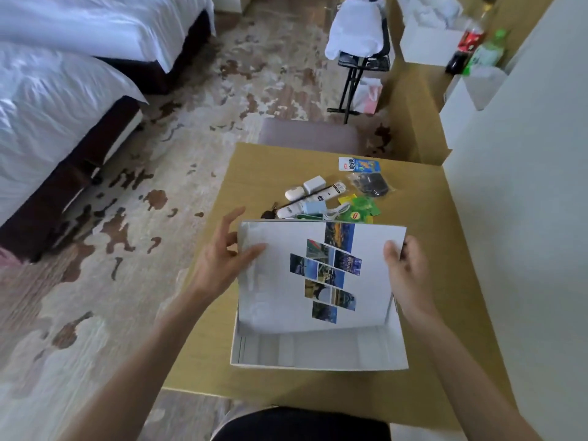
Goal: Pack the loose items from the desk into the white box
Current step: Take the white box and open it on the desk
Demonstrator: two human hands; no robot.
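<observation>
The white box [318,351] stands open on the wooden desk [270,173], near its front edge. Its white lid [276,281], printed with a cluster of small photos, is tilted above the box's far half. My left hand [222,256] grips the lid's left edge with its thumb on top. My right hand [404,268] holds the lid's right edge. Beyond the lid lies a pile of loose items: white chargers [313,184], a white stick-shaped device [315,198], a light blue plug [313,207], green tea packets [362,208], a dark item in a clear bag [372,183], a blue-and-white packet [359,164] and dark keys [270,213].
A padded stool [308,135] sits behind the desk. Two beds [63,90] with white bedding fill the left. A folding rack [362,52] with white cloth stands further back. Bottles [477,49] and white boxes sit on a counter at the upper right, beside a white wall [525,218].
</observation>
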